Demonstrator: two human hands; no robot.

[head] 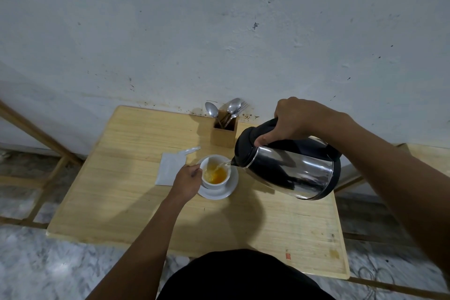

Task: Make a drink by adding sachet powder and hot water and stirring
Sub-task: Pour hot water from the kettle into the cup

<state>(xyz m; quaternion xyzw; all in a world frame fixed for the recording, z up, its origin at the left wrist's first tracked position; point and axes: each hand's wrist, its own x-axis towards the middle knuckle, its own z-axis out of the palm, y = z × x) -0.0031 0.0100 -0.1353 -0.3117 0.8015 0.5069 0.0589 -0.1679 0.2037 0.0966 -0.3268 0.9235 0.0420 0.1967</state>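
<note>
Both hands busy: kettle [292, 165] handle and cup [215, 175] handle hidden

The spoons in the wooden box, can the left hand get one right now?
Probably yes. The left hand only steadies the cup, and the bare table between it and the spoons looks clear. The tilted kettle sits off to the right.
</note>
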